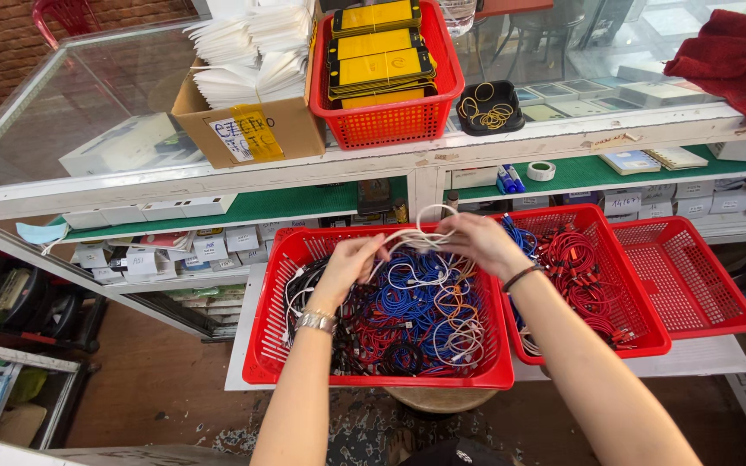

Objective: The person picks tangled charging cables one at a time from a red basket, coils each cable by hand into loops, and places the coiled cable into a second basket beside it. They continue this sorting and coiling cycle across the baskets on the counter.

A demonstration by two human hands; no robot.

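A red plastic basket in front of me holds a tangle of blue, red, black, orange and white cables. Both hands hover over it and grip the same white cable, which loops up between them. My left hand, with a metal watch on the wrist, pinches one end. My right hand, with a dark band on the wrist, holds the other part of the loop.
To the right stand a second red basket with red cables and an empty red basket. On the glass counter sit a cardboard box of white packets, a red basket of yellow packages, a black dish of rubber bands and a red cloth.
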